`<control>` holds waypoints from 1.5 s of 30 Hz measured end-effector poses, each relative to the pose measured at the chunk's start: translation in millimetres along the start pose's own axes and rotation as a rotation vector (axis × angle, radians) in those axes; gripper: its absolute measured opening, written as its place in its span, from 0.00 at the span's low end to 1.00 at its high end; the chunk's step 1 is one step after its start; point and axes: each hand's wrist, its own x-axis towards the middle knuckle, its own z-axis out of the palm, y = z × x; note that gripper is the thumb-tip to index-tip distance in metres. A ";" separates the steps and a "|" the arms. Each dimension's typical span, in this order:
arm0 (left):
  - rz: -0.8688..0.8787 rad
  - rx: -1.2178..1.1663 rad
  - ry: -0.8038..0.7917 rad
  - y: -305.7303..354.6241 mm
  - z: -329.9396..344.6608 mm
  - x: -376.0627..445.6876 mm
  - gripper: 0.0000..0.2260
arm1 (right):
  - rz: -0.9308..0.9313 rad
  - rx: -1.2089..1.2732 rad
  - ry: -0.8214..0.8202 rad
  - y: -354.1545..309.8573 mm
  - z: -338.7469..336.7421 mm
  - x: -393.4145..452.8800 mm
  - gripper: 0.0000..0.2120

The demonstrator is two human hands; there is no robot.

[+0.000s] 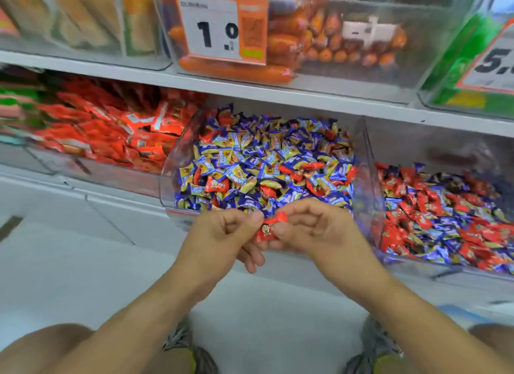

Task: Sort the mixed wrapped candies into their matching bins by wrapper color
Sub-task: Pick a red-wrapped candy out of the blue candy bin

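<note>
Red wrapped candies (269,226) sit between my two hands, just in front of the middle clear bin (178,162). My left hand (222,234) pinches them from the left and my right hand (314,229) pinches them from the right. The middle bin holds mostly blue-and-yellow candies (267,151) with a few red ones (217,185) mixed in. The right bin (370,184) holds red candies (417,204) mixed with blue ones.
A bin of larger red packets (111,128) stands to the left. The upper shelf (250,88) carries bins of orange sausages (286,48) and price tags (219,28). White floor and my shoes (180,346) lie below.
</note>
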 end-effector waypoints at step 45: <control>0.590 0.882 0.265 -7.8 -55.8 25.1 0.12 | -0.260 -0.991 0.350 -21.9 -27.9 46.7 0.06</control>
